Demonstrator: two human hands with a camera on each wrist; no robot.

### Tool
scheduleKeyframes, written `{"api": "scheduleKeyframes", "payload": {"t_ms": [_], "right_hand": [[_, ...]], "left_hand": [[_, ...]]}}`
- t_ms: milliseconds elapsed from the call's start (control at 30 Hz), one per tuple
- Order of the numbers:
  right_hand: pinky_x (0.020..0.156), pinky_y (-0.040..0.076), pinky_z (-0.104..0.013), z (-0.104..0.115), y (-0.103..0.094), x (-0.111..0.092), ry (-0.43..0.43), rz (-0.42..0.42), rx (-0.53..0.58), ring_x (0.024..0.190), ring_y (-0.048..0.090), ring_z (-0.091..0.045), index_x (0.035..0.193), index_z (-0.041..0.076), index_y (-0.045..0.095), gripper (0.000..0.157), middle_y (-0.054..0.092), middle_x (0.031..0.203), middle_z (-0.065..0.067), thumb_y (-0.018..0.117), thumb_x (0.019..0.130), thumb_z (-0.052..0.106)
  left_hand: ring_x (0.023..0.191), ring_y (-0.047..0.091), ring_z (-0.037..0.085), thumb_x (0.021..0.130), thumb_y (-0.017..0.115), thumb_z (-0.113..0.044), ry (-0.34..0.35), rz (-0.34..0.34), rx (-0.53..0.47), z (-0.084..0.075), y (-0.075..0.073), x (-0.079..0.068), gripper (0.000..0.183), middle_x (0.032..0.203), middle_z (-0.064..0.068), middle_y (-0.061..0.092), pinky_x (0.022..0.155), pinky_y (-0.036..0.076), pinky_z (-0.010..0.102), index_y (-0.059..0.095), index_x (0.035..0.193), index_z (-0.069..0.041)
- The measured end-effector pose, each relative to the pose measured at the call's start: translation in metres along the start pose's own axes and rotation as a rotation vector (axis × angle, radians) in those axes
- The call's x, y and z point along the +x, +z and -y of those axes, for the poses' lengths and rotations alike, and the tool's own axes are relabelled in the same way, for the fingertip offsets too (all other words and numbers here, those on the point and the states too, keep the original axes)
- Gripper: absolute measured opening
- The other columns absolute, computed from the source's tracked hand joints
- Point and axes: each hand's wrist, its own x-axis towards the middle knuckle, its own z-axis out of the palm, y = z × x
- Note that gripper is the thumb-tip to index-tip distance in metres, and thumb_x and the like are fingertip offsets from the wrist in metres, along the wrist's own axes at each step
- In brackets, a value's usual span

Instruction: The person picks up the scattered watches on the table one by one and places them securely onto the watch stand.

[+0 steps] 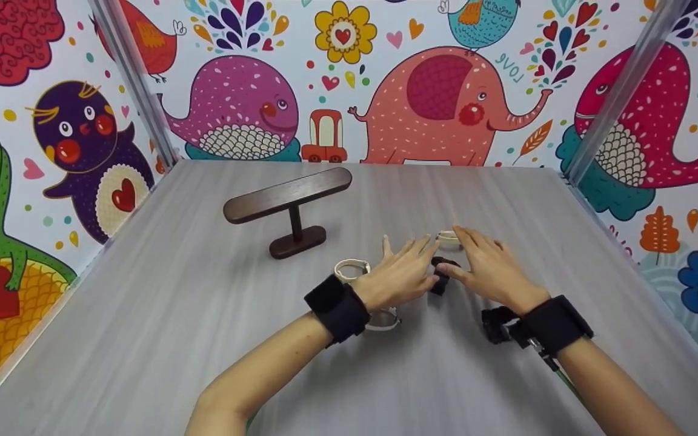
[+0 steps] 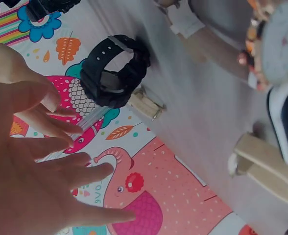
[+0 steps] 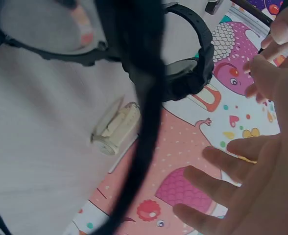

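Observation:
My left hand (image 1: 398,274) has its fingers stretched out and holds nothing. It hovers between a cream-strapped watch (image 1: 349,264) and a black watch (image 1: 440,284). A white watch (image 1: 385,327) is partly hidden below the left wrist. My right hand (image 1: 494,266) is also spread, its thumb over the black watch and its fingertips beside another cream watch (image 1: 448,240). Whether either hand touches a watch, I cannot tell. In the left wrist view, the black watch (image 2: 91,73) stands on its strap loop, apart from the left fingers. In the right wrist view, the right hand (image 3: 252,191) shows extended fingers.
A dark brown T-shaped wooden stand (image 1: 296,227) with a slanted bar is at the back left of the grey table (image 1: 161,290). Something black (image 1: 497,324) is near the right wrist. Cartoon-printed walls (image 1: 337,85) enclose the back and sides.

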Motion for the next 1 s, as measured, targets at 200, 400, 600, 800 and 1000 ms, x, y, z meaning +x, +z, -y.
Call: {"api": "scheduleKeyframes", "payload": {"t_ms": [200, 400, 600, 800, 1000], "right_hand": [[0.103, 0.025, -0.064, -0.005, 0.008, 0.005, 0.057, 0.096, -0.007, 0.13, 0.033, -0.041, 0.144, 0.002, 0.024, 0.082, 0.035, 0.142, -0.025, 0.049, 0.087, 0.055], [0.099, 0.024, -0.068, -0.005, 0.014, 0.007, 0.081, 0.174, 0.024, 0.124, 0.043, -0.04, 0.141, 0.005, 0.033, 0.076, 0.045, 0.136, -0.022, 0.048, 0.087, 0.057], [0.098, 0.032, -0.063, -0.004, 0.013, 0.006, 0.061, 0.236, 0.107, 0.117, 0.049, -0.04, 0.136, 0.009, 0.044, 0.075, 0.054, 0.128, -0.019, 0.056, 0.081, 0.059], [0.095, 0.043, -0.053, -0.002, 0.015, 0.003, -0.006, 0.207, 0.164, 0.115, 0.052, -0.038, 0.131, 0.005, 0.049, 0.071, 0.055, 0.127, -0.02, 0.063, 0.079, 0.051], [0.087, 0.048, -0.049, 0.0, 0.019, 0.0, -0.114, 0.083, 0.156, 0.105, 0.06, -0.034, 0.121, 0.004, 0.058, 0.065, 0.063, 0.116, -0.016, 0.072, 0.073, 0.045]], "left_hand": [[0.132, 0.037, 0.021, 0.093, 0.047, -0.039, 0.016, 0.004, 0.015, 0.0, 0.009, 0.005, 0.059, 0.146, 0.001, 0.035, 0.102, 0.013, 0.073, 0.031, 0.142, -0.013], [0.133, 0.036, 0.021, 0.091, 0.049, -0.04, 0.017, 0.048, 0.033, -0.001, 0.017, 0.006, 0.058, 0.144, -0.001, 0.037, 0.102, 0.01, 0.074, 0.035, 0.141, -0.013], [0.133, 0.035, 0.024, 0.091, 0.049, -0.041, 0.018, 0.056, 0.087, 0.001, 0.015, 0.003, 0.055, 0.144, -0.001, 0.039, 0.101, 0.01, 0.075, 0.043, 0.136, -0.011], [0.134, 0.035, 0.027, 0.089, 0.053, -0.041, 0.02, 0.048, 0.106, 0.008, 0.014, -0.002, 0.057, 0.144, 0.001, 0.039, 0.1, 0.012, 0.075, 0.041, 0.136, -0.01], [0.133, 0.036, 0.027, 0.085, 0.06, -0.04, 0.018, 0.024, 0.08, 0.01, 0.013, -0.004, 0.066, 0.141, 0.005, 0.041, 0.101, 0.013, 0.074, 0.035, 0.139, -0.01]]}}
